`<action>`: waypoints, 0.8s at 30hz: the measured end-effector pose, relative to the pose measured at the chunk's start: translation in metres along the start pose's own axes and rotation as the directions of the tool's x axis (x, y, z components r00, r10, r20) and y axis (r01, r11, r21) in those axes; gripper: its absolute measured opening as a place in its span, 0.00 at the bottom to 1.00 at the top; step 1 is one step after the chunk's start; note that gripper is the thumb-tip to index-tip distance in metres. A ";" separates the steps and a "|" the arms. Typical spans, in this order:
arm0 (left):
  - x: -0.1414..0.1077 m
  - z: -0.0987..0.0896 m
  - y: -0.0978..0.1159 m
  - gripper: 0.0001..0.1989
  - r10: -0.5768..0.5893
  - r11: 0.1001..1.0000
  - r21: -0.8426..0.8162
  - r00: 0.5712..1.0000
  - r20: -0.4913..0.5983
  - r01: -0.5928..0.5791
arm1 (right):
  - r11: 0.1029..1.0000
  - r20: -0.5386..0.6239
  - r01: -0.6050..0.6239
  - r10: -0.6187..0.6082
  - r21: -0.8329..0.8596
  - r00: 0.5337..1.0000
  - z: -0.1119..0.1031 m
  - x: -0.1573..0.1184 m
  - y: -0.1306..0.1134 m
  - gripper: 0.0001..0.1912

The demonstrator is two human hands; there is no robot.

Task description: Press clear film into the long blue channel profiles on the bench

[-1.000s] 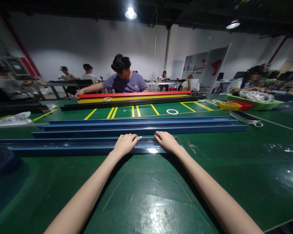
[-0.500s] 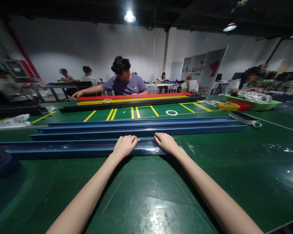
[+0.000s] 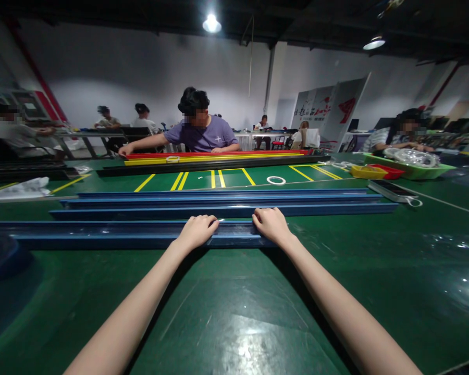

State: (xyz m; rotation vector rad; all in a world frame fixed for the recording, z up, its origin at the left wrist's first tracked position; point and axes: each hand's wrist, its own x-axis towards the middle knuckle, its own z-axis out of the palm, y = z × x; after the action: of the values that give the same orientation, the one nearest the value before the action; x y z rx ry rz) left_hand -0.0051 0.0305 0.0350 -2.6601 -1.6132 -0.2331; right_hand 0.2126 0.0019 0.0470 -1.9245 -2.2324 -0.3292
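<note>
Head view: shows both bare arms reaching forward from the bottom corners and converging over a green table [image 3: 242, 302]. Puts left hand [image 3: 197, 230] palm down on the near rail [image 3: 101, 240], with wrist bent and knuckles up, fingers curled toward the rail's far edge and pointing inward. Sets right hand [image 3: 271, 224] close to the rail's right end, also palm down, fingers bent over the far edge and turned inward to face the left. Leaves a short stretch of rail bare between the two. Cannot tell how tightly either is clenched, or whether truly pinching or only resting on the blue rail. Shows a tiny shiny bit by the left fingertips, too small to identify.

Runs the near rail crosswise in front, out past the left edge of view. Lays blue far rails [image 3: 226, 210] just beyond, roughly parallel. Farther off, places a white ring [image 3: 275, 180] among yellow tape lines [image 3: 221, 178], and a phone [image 3: 393, 191] near the far rails' right end. Beyond these, lines up a black rail [image 3: 203, 166], a yellow rail [image 3: 203, 158] and a red rail [image 3: 258, 153] before a person in purple [image 3: 207, 133]. At right, holds clear coils [image 3: 412, 157] in a green tray [image 3: 433, 171], beside a red tray [image 3: 393, 171] and a yellow tray [image 3: 367, 172].
</note>
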 end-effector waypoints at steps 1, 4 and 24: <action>0.000 0.000 -0.003 0.21 -0.008 1.000 -0.002 1.000 0.014 0.008 | 1.000 0.007 -0.019 0.019 -0.007 1.000 -0.003 0.000 0.002 0.16; 0.000 -0.003 -0.020 0.23 -0.048 0.999 0.006 0.994 0.096 0.047 | 0.998 0.074 -0.062 0.062 -0.006 0.995 -0.011 0.001 0.012 0.17; -0.009 -0.035 -0.017 0.21 -0.110 0.985 0.133 0.994 0.020 0.106 | 0.975 0.282 -0.003 -0.061 0.223 0.957 -0.010 0.005 0.036 0.11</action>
State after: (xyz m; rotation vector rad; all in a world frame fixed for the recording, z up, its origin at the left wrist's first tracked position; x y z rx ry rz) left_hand -0.0287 0.0272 0.0671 -2.4934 -1.7182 -0.0883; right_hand 0.2474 0.0091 0.0595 -1.9234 -2.3537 0.2048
